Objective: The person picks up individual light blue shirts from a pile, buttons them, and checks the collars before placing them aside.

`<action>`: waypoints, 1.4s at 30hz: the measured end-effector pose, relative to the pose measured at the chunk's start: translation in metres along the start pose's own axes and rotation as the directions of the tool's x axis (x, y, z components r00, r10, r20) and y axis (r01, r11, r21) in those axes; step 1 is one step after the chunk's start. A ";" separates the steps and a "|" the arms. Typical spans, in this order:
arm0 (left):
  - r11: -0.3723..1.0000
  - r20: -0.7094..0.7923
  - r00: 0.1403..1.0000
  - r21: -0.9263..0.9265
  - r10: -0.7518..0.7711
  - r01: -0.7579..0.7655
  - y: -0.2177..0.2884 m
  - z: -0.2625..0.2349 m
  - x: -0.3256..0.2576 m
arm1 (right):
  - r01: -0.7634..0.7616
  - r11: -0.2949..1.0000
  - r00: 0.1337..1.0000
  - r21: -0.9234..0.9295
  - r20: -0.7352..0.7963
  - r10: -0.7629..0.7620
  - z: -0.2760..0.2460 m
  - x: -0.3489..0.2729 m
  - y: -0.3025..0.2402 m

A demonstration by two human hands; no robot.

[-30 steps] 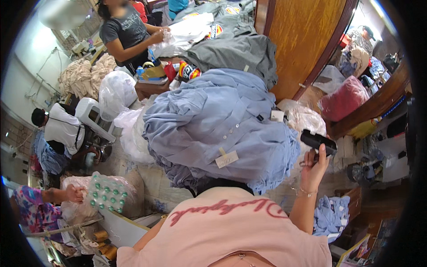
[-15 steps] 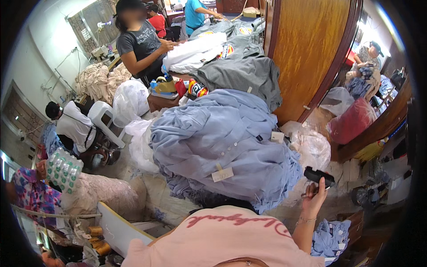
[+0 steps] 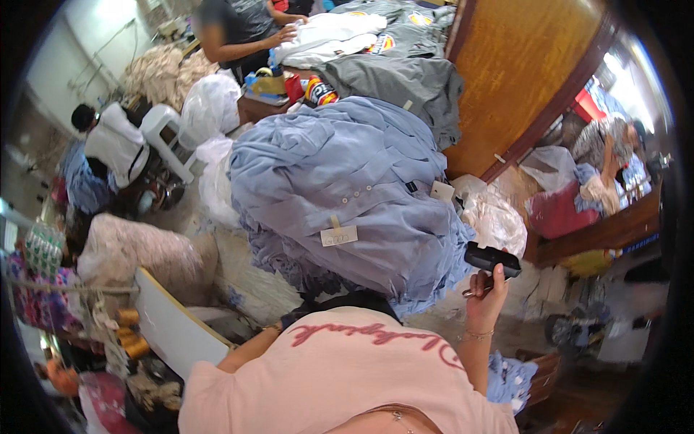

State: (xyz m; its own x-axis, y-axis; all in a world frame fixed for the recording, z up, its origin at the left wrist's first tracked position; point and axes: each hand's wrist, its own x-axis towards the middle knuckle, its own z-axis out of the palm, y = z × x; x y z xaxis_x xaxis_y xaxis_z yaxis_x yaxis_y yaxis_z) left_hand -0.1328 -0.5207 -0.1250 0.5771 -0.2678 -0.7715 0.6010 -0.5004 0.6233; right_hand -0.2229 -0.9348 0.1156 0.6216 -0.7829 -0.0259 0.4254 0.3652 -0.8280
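Note:
My right hand (image 3: 488, 295) is raised just right of the pile, closed around a black oblong case-like thing (image 3: 493, 259) with a notch in its edge. A small metal piece (image 3: 468, 292) also shows by its fingers, too small to name. Beside it rises a tall heap of light blue shirts (image 3: 376, 166). The top shirt has white buttons, and a paper tag (image 3: 338, 236) lies on it. My left forearm (image 3: 249, 351) reaches forward at the lower middle, with a bracelet at the wrist; dark cloth and my body hide the left hand's fingers.
Behind the heap, a table bears grey garments (image 3: 405, 83) and a white one (image 3: 325, 40), where a co-worker handles cloth. A wooden door (image 3: 524, 79) stands at right. Plastic bags (image 3: 495, 217), a white stool (image 3: 168, 137), a large sack (image 3: 141, 249) and a white board (image 3: 177, 325) surround the heap.
The view has tilted down and shifted. My right hand still holds the black thing, now nearer the heap's edge. My left forearm has come into view. The seated person at far right has leaned forward.

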 end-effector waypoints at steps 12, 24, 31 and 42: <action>0.635 -0.054 0.978 0.767 0.204 -0.090 0.052 -0.032 -0.173 | -0.453 0.875 0.589 -0.171 0.679 0.438 0.120 -0.055 0.065; 0.618 -0.343 0.529 0.252 0.776 -0.745 0.083 -0.031 -0.233 | -0.113 0.913 0.150 -0.392 0.902 0.406 0.161 -0.164 0.122; 0.974 -0.996 -0.085 -0.042 -0.024 0.223 -0.210 -0.145 -0.218 | 0.292 0.639 0.562 -0.712 0.668 0.488 0.112 -0.151 0.153; 0.739 -0.958 0.015 -0.212 -0.287 0.639 -0.273 -0.147 -0.215 | 0.412 0.339 0.664 -0.845 0.534 0.524 0.031 -0.162 0.148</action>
State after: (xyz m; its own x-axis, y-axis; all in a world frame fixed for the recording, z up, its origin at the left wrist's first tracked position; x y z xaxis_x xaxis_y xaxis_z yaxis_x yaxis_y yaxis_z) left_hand -0.3396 -0.2055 -0.1102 0.3656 0.9282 -0.0684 0.9303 -0.3668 -0.0053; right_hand -0.2402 -0.7386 0.0140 0.9866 -0.0595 -0.1516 -0.1553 -0.6249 -0.7651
